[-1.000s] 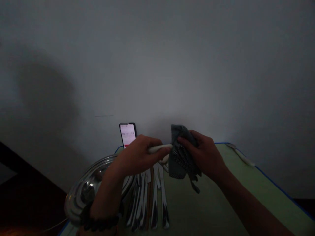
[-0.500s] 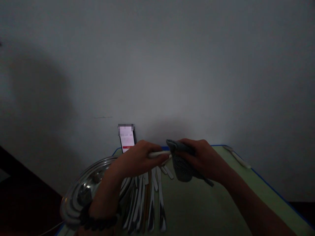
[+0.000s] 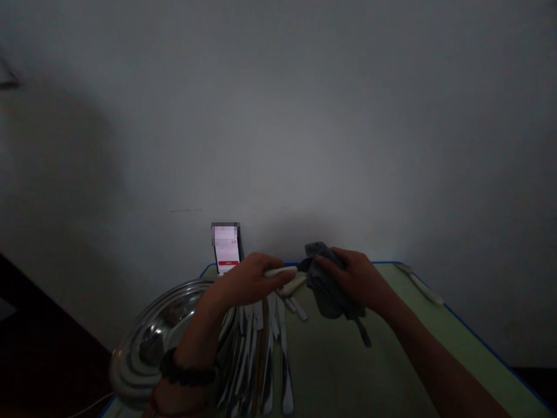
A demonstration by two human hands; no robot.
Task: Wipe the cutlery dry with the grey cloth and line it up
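My left hand [image 3: 246, 280] is closed around the white handle of a piece of cutlery [image 3: 282, 270], held level above the table. Its dark metal part runs to the right into a grey cloth [image 3: 327, 297], which hides the far end, so its kind does not show. My right hand [image 3: 355, 278] pinches the cloth around that metal end, and a loose corner hangs down. Beneath my hands, another pale handle [image 3: 295, 285] rests on the table. Several metal knives and other cutlery [image 3: 266, 371] lie side by side just right of a steel bowl [image 3: 130, 342].
A lit phone [image 3: 227, 251] leans upright against the wall [image 3: 304, 145] at the table's back edge. One white-handled utensil [image 3: 424, 287] lies along the right edge of the green table [image 3: 348, 377], which has a blue rim. The bowl overhangs the left side.
My right hand and the cloth have shifted slightly right, away from the handle, baring some of the dark metal. The pale handle beneath shows more. My left hand keeps its grip.
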